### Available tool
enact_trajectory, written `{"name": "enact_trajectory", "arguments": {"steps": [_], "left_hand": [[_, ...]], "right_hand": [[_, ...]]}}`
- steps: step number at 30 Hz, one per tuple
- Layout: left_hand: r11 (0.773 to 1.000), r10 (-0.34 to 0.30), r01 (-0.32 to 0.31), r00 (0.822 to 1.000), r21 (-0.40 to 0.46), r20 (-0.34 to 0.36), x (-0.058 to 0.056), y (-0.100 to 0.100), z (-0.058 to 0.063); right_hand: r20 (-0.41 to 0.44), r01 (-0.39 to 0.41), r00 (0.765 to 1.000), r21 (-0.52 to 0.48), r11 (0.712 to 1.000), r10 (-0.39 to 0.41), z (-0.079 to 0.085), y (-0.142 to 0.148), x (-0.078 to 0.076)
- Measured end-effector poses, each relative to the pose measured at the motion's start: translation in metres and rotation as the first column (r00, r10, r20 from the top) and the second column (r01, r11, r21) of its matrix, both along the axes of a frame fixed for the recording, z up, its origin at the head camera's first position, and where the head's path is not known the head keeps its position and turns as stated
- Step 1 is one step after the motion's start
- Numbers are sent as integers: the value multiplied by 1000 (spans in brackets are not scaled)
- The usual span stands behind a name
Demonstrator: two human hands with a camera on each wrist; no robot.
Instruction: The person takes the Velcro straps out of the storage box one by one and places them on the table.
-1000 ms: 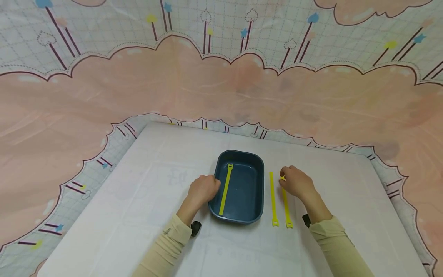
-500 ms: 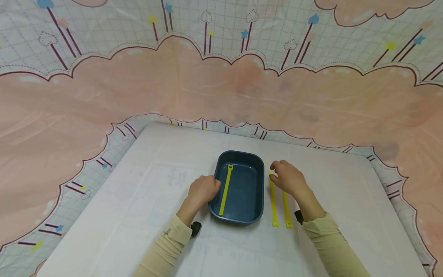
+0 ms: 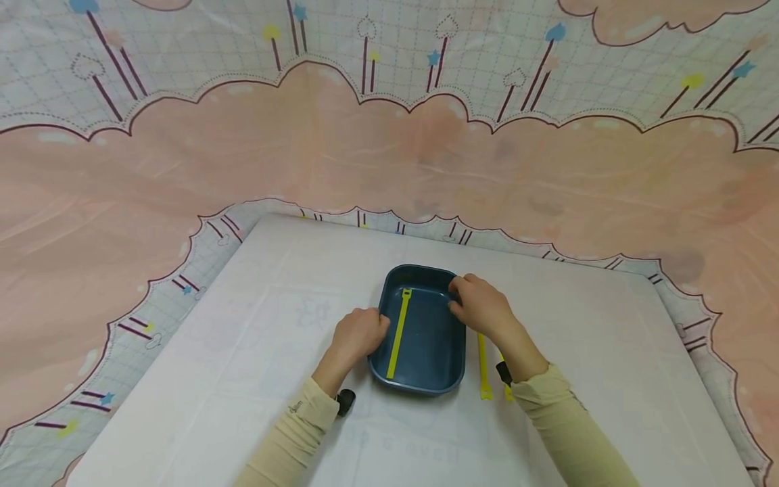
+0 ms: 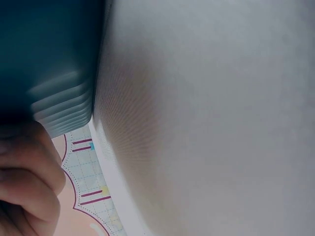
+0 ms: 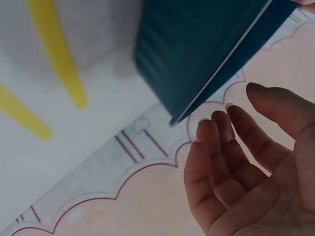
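Observation:
My left hand (image 3: 358,333) grips the left rim of a dark blue rectangular tray (image 3: 429,341); curled fingers (image 4: 30,179) show beside its wall in the left wrist view. A yellow cable strap (image 3: 398,335), slotted at its far end, lies lengthwise along the left side of the tray floor. My right hand (image 3: 485,308) hovers at the tray's upper right rim. Its fingers are loosely bent and hold nothing, thumb apart, in the right wrist view. Right of the tray lie two more yellow straps, one nearer (image 3: 483,372) and one farther right (image 3: 508,393), both partly hidden by my right hand and arm.
Everything stands on a white table (image 3: 292,270). A cloth with peach clouds (image 3: 377,162) hangs behind it and runs down past its sides. A black wrist camera (image 3: 345,402) sits at my left cuff, another (image 3: 504,373) at my right.
My right hand has moved left, from over the far-right strap, past the nearer one, to the tray's right rim. The left hand, the tray and the straps stay in place.

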State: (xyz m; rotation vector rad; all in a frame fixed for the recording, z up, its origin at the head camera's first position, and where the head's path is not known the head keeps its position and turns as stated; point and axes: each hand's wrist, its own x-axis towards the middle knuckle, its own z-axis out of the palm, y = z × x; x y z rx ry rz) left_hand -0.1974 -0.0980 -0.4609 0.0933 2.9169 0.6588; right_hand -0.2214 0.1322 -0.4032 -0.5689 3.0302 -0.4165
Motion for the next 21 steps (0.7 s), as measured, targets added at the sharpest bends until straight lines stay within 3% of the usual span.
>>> {"name": "enact_trajectory", "arguments": {"steps": [15,21], "left_hand": [[1000,1,0,1000,-3,13,-1,-1,-1],[1000,-3,3,1000,-13,13,-1,-1,-1]], "right_hand": [[-15,-97,995,60,993,98,-11,-44,0],[18,-138,990,108,985,137,-17,-60,1]]}}
